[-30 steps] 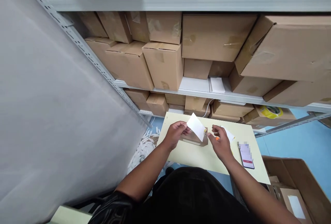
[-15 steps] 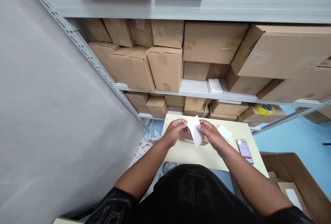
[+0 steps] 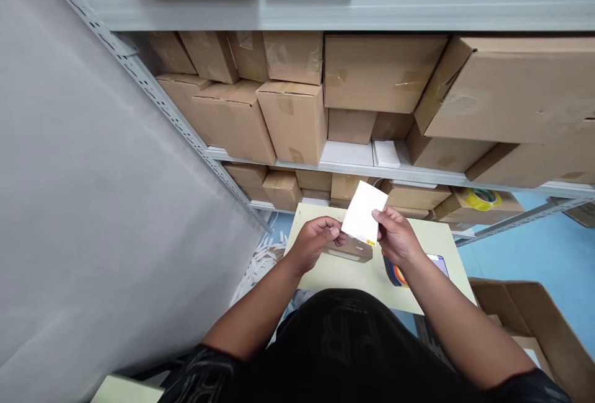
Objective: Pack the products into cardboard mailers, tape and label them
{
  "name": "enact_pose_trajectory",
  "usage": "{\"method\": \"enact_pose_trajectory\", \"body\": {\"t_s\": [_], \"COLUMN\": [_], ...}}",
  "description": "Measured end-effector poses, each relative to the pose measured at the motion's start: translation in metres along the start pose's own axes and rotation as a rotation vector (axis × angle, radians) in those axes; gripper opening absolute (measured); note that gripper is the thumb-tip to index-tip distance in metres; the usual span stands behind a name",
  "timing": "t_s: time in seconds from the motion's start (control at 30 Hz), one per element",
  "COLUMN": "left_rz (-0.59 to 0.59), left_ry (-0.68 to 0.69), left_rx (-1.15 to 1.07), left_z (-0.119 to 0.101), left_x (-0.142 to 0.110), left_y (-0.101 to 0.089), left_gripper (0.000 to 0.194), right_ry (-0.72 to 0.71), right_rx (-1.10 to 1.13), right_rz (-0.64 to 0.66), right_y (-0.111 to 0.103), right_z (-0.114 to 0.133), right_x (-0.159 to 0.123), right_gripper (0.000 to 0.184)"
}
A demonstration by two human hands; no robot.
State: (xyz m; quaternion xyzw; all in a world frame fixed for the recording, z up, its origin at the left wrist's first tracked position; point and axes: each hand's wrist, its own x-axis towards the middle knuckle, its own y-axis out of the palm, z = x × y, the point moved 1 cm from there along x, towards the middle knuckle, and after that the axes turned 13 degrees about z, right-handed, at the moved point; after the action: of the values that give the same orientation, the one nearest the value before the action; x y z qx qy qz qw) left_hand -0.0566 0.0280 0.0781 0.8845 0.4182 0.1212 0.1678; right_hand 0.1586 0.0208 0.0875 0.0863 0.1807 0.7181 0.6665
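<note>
A white paper sheet [image 3: 363, 211] with a small yellow mark at its lower edge is tilted above the table. My right hand [image 3: 395, 235] pinches its right side, thumb on the front. The fingers of my left hand [image 3: 320, 242] are curled together at the sheet's lower left corner; whether they grip it or something small is hidden. Beneath the sheet, a small brown cardboard box [image 3: 346, 252] with a pale strip on its side stands on the pale yellow table [image 3: 344, 276].
Beside my right wrist lies a black and orange round object [image 3: 394, 268], with a phone [image 3: 438, 263] partly behind my forearm. Shelves [image 3: 325, 9] full of cardboard boxes rise ahead. Yellow tape [image 3: 481, 199] sits on a box. A large open carton [image 3: 534, 304] stands at right, a grey wall [image 3: 116, 223] at left.
The sheet has moved up and turned its broad white face and yellow mark into view. My right hand has shifted right and up. The black and orange object has come into view.
</note>
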Motion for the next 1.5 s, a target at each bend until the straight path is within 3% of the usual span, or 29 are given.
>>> {"method": "enact_pose_trajectory", "body": {"t_s": [0.47, 0.83, 1.07, 1.23, 1.33, 1.4, 1.5], "left_rz": [0.003, -0.002, -0.016, -0.061, -0.097, -0.120, -0.136], "left_ry": [-0.025, -0.020, -0.007, 0.017, 0.031, 0.022, 0.006], "left_rx": [-0.044, -0.029, 0.008, 0.032, 0.067, 0.118, 0.255], "left_z": [-0.008, -0.002, 0.002, 0.007, 0.011, 0.012, 0.013], "left_x": [-0.001, -0.002, -0.003, -0.004, -0.003, -0.002, 0.000], "left_y": [0.020, 0.017, 0.018, 0.018, 0.018, 0.018, 0.018], "left_gripper": [0.042, 0.037, 0.036, 0.035, 0.029, 0.024, 0.018], "right_ry": [0.004, 0.020, 0.126, 0.238, 0.137, 0.008, -0.094], "right_rx": [-0.001, -0.024, 0.005, -0.188, -0.519, -0.670, -0.633], "right_rz": [-0.002, 0.009, 0.028, 0.129, -0.018, -0.074, 0.068], "right_y": [0.000, -0.004, -0.001, -0.002, -0.009, -0.010, -0.002], "right_z": [0.008, -0.001, -0.022, -0.041, -0.042, -0.038, -0.029], "right_x": [-0.010, -0.012, -0.018, -0.022, -0.023, -0.025, -0.028], "right_gripper": [0.038, 0.037, 0.037, 0.038, 0.055, 0.049, 0.030]}}
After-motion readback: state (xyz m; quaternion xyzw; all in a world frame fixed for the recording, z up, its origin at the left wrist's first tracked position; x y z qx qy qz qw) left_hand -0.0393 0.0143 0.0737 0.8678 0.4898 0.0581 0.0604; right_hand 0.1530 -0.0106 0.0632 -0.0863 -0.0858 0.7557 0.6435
